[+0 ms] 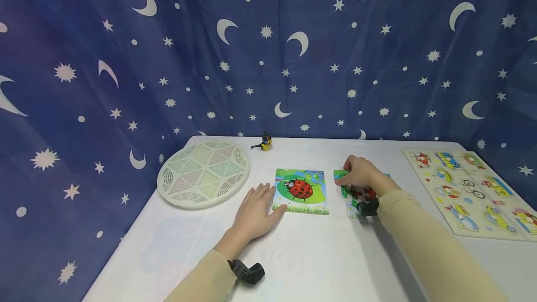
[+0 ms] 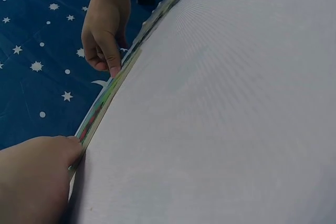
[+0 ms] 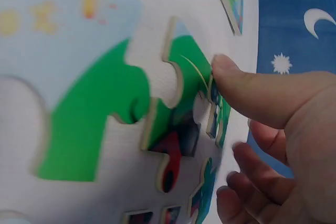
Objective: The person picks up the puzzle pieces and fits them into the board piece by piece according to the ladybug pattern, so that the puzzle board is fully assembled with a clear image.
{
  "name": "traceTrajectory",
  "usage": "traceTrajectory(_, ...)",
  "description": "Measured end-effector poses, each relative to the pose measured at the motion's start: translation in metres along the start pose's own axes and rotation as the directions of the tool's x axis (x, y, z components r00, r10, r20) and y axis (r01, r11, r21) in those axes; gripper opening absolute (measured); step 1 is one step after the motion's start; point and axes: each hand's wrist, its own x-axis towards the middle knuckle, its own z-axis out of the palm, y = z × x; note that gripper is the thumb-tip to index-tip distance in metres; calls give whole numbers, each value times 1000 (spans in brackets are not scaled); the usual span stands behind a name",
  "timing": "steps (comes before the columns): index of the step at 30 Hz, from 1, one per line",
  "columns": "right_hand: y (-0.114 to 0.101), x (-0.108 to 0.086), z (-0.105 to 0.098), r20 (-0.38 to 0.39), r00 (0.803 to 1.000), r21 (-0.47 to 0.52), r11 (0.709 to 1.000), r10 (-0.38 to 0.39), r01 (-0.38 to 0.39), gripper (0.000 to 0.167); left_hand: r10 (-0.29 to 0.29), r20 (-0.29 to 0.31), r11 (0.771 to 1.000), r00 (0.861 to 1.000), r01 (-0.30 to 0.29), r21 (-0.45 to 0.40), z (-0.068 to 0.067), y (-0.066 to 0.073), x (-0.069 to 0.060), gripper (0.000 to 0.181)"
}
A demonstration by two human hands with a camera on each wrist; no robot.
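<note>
A square ladybug puzzle picture [image 1: 315, 179] lies flat on the white table, showing a red ladybug on a green leaf. My left hand [image 1: 257, 211] rests at its left side, fingers straight, thumb at the lower left corner. To the right, my right hand [image 1: 362, 172] is over a second group of ladybug pieces and pinches a green puzzle piece [image 1: 338, 174] at the upper left. In the right wrist view, the thumb [image 3: 241, 85] touches a piece's edge, while other pieces, including a large green piece [image 3: 79, 129], sit apart with gaps. Part of the group is hidden under the hand.
A round lattice tray [image 1: 232, 190] stands at the left. Behind the puzzle is a small dark-and-yellow bird figure [image 1: 265, 142]. A large picture board [image 1: 455, 195] with vehicles lies at the right. A blue star-and-moon curtain [image 1: 268, 59] hangs behind the table.
</note>
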Motion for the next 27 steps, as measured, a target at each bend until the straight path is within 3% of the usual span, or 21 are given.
traceTrajectory(4, -1, 1, 2, -41, 999, 3, 1000, -11, 11, 53, -3, -9, 1000, 1000, 3, 12, -1, -1, 1, 74)
traceTrajectory(8, 1, 1, 3, -62, 998, -28, 1000, 11, -13, 63, -5, -19, 1000, 1000, 5, 6, -1, 0, 1, 75)
traceTrajectory(15, 14, 2, 1, 16, 997, -4, 997, 80, -79, 66, -3, -7, 1000, 1000, 3, -7, 3, 3, -1, 75)
traceTrajectory(19, 16, 3, 1, -1, 998, -2, 998, 70, -70, 67, -1, -5, 1000, 1000, 1, -21, 4, 5, -2, 75)
traceTrajectory(22, 13, 3, -1, -31, 999, 6, 999, 35, -35, 63, -6, -3, 1000, 1000, 6, -16, 4, 5, -2, 75)
traceTrajectory(27, -2, 5, -1, -96, 995, 70, 997, -35, 42, 38, -2, -21, 1000, 1000, 2, 4, 2, 2, 0, 74)
